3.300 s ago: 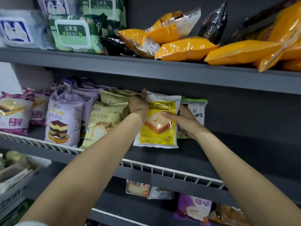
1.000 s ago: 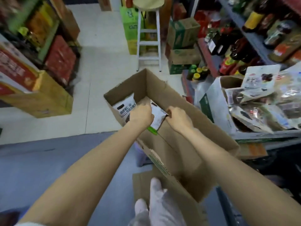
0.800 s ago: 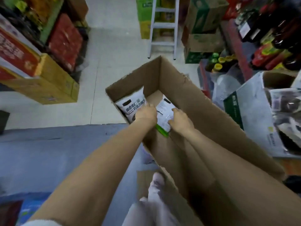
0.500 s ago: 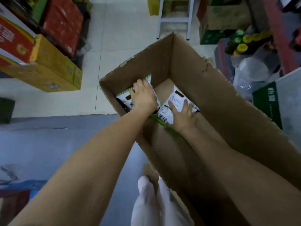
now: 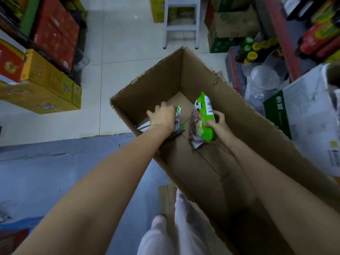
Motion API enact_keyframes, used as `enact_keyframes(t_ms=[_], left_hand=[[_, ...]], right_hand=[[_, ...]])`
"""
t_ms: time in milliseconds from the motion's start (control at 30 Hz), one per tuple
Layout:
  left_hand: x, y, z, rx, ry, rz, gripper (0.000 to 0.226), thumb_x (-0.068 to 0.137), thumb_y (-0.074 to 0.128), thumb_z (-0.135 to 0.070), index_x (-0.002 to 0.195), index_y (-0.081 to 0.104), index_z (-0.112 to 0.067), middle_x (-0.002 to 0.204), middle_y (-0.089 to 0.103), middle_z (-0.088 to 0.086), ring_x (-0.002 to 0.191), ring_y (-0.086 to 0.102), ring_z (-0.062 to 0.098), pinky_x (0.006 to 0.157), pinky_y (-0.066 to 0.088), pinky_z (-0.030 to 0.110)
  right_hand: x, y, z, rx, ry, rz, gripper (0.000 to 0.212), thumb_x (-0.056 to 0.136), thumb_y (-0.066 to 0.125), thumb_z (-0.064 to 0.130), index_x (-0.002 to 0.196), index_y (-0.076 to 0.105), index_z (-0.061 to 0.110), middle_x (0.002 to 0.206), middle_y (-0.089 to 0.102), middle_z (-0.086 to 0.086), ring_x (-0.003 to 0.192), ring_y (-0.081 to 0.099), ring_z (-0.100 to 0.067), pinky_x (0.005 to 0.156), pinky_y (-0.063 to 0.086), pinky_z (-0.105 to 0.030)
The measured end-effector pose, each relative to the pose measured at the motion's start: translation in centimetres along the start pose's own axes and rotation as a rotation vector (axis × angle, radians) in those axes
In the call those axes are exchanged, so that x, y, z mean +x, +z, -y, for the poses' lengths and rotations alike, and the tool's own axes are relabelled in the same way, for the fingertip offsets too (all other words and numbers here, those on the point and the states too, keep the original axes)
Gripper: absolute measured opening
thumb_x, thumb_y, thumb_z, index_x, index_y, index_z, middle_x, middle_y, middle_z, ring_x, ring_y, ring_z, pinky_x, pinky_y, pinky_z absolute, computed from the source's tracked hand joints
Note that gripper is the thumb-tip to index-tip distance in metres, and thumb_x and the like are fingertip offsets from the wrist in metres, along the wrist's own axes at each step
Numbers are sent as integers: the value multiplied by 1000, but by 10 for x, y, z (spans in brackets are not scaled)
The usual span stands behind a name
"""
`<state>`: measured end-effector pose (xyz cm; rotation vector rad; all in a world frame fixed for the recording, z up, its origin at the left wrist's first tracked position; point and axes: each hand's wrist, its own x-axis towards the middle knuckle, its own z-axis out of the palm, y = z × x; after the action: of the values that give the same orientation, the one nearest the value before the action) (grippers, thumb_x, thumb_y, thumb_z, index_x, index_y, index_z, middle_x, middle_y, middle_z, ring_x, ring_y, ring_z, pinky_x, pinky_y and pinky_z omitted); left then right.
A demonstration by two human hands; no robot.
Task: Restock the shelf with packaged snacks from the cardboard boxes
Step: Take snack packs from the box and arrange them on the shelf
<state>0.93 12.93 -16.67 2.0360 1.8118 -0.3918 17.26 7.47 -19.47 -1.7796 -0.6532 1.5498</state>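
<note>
Blue-grey floor matting (image 5: 46,173) filled the near ground, with the person's pale trouser legs (image 5: 176,227) at the bottom edge. Beside them stood the open cardboard box (image 5: 237,115), its long brown walls running away from the viewer. Both forearms reached down into it. The right hand (image 5: 215,124) had its fingers curled round a green snack packet (image 5: 203,118), held upright and raised clear of the box floor; half a second earlier that packet had lain flat beneath the same hand. The left hand (image 5: 162,117) lay over a second packet (image 5: 177,120) against the near-left wall (only a green-and-white edge showed past the knuckles), its fingers bent down over it; whether they pinched it or merely pressed it could not be told. No other packets were visible on the bare box floor, so the box appeared nearly emptied. One packet thus seemed ready for the shelf, which lay outside the view, and the second probably needed a firmer grasp before lifting. Beyond the box lay pale floor tiles (image 5: 119,43), a white step stool (image 5: 181,23), yellow cartons (image 5: 46,89) at far left and a green-and-white carton (image 5: 303,115) at right.
</note>
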Motion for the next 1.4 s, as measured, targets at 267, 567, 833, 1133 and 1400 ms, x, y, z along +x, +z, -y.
enact_keyframes(t_ms=[267, 567, 833, 1133, 1400], left_hand=[[-97, -60, -37, -3, 275, -358, 34, 90, 54, -26, 122, 47, -16, 119, 55, 12, 114, 46, 32, 88, 34, 43], [-248, -178, -99, 19, 807, -572, 23, 87, 54, -27, 106, 47, -14, 103, 66, 13, 102, 56, 36, 81, 36, 40], [-404, -214, -220, -3, 1274, -581, 24, 94, 49, -24, 113, 44, -9, 100, 60, 18, 91, 57, 38, 63, 36, 38], [-610, -174, -368, 117, 1619, -493, 23, 100, 40, -25, 122, 38, -19, 124, 61, -1, 112, 54, 26, 101, 25, 44], [-755, -130, -470, 25, 1755, -341, 23, 99, 41, -34, 114, 43, -17, 71, 48, -9, 99, 56, 24, 104, 22, 43]], right_hand=[[-117, -14, 28, 357, -130, 61, 54, 86, 54, 43, 134, 46, 19, 125, 61, -3, 103, 60, -17, 68, 52, -28], [-321, -65, 55, -212, -395, -101, 138, 50, 77, 70, 141, -24, 47, 158, 9, 11, 146, 13, -18, 117, 20, -45], [-496, -148, 48, -149, -714, -1026, 72, 75, 76, 29, 135, 38, 20, 119, 53, 10, 109, 50, -10, 89, 42, -21], [-726, -281, -46, -290, -626, -1490, 86, 97, 50, 22, 143, -20, 37, 115, 59, -30, 53, 54, -32, 48, 38, -32], [-857, -404, -128, -596, -457, -1382, 30, 101, 38, 22, 106, 64, 36, 134, 55, -4, 127, 39, -27, 80, 32, -28]])
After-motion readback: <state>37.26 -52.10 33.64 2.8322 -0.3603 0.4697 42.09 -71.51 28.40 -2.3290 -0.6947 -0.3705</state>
